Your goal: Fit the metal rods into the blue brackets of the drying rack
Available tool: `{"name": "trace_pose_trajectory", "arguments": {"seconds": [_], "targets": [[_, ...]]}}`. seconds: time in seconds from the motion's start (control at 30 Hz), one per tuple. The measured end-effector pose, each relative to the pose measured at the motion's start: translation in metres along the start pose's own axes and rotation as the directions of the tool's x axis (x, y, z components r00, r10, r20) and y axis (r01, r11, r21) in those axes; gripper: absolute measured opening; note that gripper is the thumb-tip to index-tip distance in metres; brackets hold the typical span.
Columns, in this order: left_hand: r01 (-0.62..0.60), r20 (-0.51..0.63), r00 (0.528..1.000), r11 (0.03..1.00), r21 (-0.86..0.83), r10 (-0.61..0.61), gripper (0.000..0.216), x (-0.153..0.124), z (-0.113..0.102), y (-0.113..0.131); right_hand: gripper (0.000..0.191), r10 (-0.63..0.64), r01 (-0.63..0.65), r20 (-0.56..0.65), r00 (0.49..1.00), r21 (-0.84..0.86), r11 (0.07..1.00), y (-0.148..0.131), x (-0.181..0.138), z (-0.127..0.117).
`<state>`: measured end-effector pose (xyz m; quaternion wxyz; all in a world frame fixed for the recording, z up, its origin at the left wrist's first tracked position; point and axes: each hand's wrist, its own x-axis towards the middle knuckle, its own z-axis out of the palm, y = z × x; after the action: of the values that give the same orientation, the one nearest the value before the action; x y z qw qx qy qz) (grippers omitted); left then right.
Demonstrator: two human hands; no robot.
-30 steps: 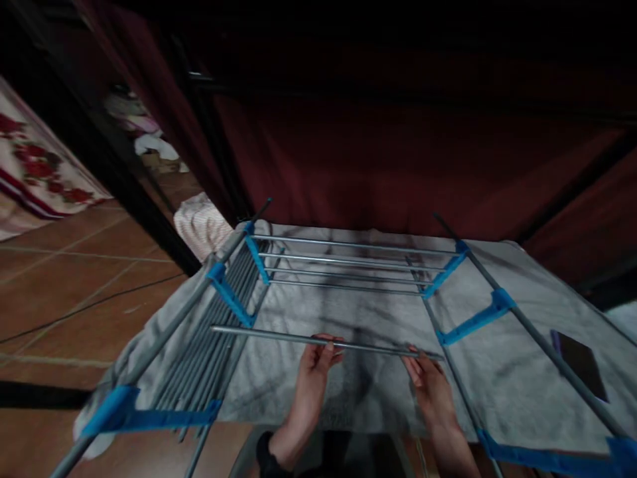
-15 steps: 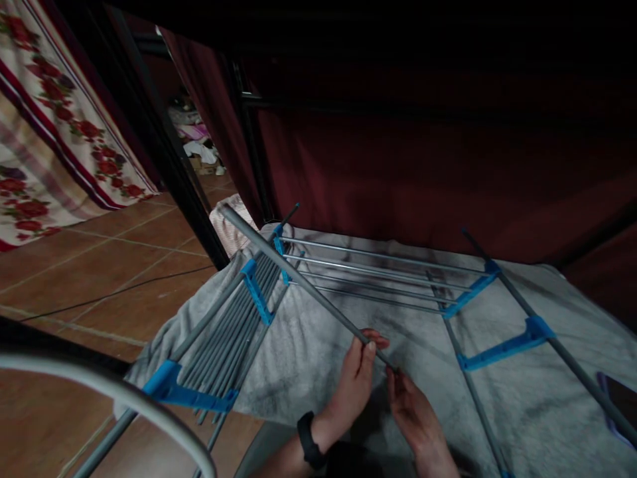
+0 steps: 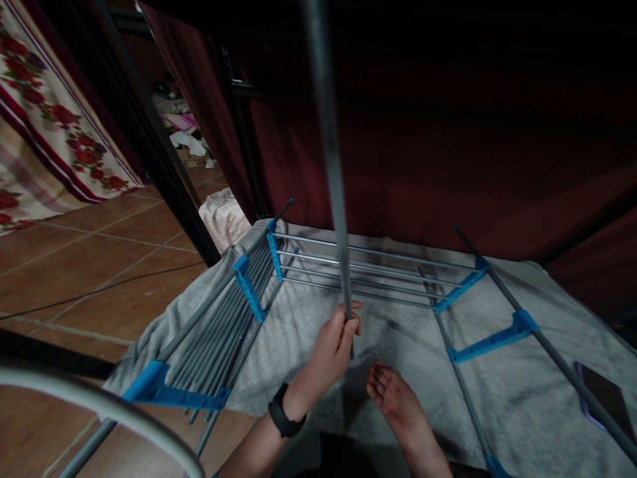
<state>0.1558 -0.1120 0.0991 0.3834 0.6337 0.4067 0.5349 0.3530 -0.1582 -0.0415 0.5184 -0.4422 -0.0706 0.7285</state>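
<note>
My left hand [image 3: 332, 342], with a black band on its wrist, is closed round the lower part of a grey metal tube [image 3: 334, 179]. The tube stands nearly upright, its top running out of view. My right hand [image 3: 393, 397] is apart from the tube, a little to its right, palm up with the fingers loosely extended and nothing in them. Beyond both hands lies a partly assembled rack of grey tubes with blue plastic brackets [image 3: 492, 340]. Several thin rods [image 3: 378, 264] span its far side between two brackets.
A grey blanket [image 3: 293, 358] covers the surface under the rack. More loose thin tubes [image 3: 219, 332] lie at the left. A phone [image 3: 604, 398] rests at the right. A curved white tube [image 3: 99, 401] crosses the lower left. Dark red curtains [image 3: 423, 179] hang behind.
The tube has swung from a leftward slant to nearly upright in my left hand. My right hand has let go of its lower end and opened.
</note>
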Motion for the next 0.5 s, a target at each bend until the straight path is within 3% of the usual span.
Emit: {"name": "trace_pose_trajectory", "arguments": {"seconds": [0.2,0.37,0.5], "targets": [[-0.181,0.101,0.982,0.950,0.255,0.160,0.035,0.002,-0.006,-0.002,0.019,-0.103,0.102,-0.107,0.989,-0.012,0.995,-0.020,0.000,0.002],[-0.203,0.212,0.969,0.899,0.388,0.127,0.029,-0.003,-0.003,-0.011,0.027,-0.180,0.176,-0.132,0.975,-0.042,0.984,-0.032,-0.007,0.005],[-0.248,0.294,0.952,0.788,0.564,0.089,0.034,-0.009,-0.002,-0.019,0.036,-0.234,0.226,-0.140,0.962,-0.072,0.972,-0.039,-0.009,0.002]]}}
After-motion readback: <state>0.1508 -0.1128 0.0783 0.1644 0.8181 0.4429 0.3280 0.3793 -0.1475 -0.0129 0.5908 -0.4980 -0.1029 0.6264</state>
